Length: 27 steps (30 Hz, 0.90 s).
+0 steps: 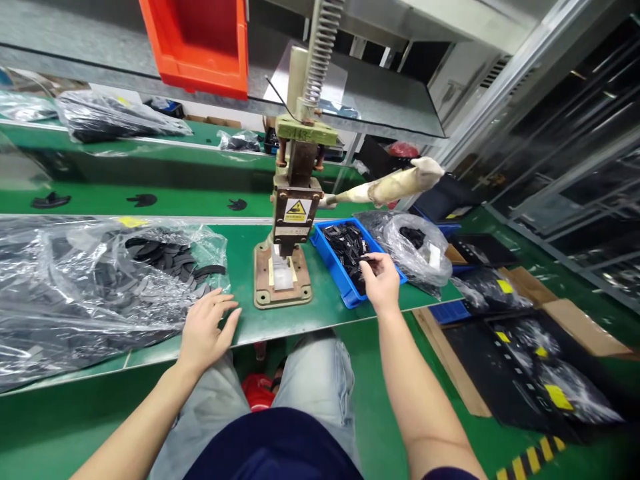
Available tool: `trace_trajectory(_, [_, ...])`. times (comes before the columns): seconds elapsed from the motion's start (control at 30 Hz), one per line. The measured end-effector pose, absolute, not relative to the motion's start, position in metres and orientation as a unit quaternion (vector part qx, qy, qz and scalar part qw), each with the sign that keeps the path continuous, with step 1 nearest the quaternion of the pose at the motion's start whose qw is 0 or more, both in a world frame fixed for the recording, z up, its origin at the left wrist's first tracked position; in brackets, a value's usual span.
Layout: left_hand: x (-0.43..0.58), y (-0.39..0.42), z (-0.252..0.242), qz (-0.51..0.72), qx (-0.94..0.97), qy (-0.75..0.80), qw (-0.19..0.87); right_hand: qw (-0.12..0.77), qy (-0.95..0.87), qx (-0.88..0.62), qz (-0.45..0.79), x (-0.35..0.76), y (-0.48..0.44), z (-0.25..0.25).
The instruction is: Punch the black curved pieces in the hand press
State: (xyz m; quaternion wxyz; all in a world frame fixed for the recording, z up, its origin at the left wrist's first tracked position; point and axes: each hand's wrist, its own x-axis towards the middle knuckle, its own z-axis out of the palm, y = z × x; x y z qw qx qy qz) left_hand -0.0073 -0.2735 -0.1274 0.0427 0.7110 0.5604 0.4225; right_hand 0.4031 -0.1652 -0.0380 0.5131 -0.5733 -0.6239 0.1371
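Observation:
My left hand lies flat and open on the green bench, fingers spread, next to a clear plastic bag of flat black parts. My right hand hovers over the blue tray, its fingers pinched on a small black part at the tray's right side. The tray holds several small black parts. Between my hands stands a manual press with a yellow warning label, a spring on top and a wrapped lever pointing right. A white piece rests on its base plate.
A green conveyor belt behind the bench carries black parts. An orange bin sits on the shelf above. More bagged black parts lie right of the tray. Cardboard boxes and bags cover the floor at right. My knees sit under the bench edge.

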Motion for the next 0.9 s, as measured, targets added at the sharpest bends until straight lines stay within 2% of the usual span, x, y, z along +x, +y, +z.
trace_trajectory(0.07, [0.003,-0.28,-0.118,0.442,0.705,0.551,0.055,0.543,-0.619,-0.531,0.2,0.374,-0.189,-0.044])
trace_trajectory(0.23, [0.04,-0.293,-0.084,0.497,0.716,0.472,0.13,0.551,-0.612,-0.436,0.363,0.297,-0.246,-0.064])
trace_trajectory(0.47, [0.078,-0.279,-0.06,0.494,0.717,0.415,0.263,0.541,-0.582,-0.39,0.465,0.274,-0.258,-0.07])
trace_trajectory(0.63, [0.09,-0.271,-0.061,0.501,0.671,0.433,0.334,0.534,-0.582,-0.411,0.455,0.276,-0.263,-0.072])
trace_trajectory(0.77, [0.092,-0.267,-0.06,0.512,0.538,0.466,0.482,0.534,-0.592,-0.435,0.418,0.292,-0.256,-0.068])
trace_trajectory(0.9, [0.086,-0.264,-0.048,0.528,0.358,0.453,0.623,0.573,-0.579,-0.482,0.322,0.349,-0.216,-0.048])
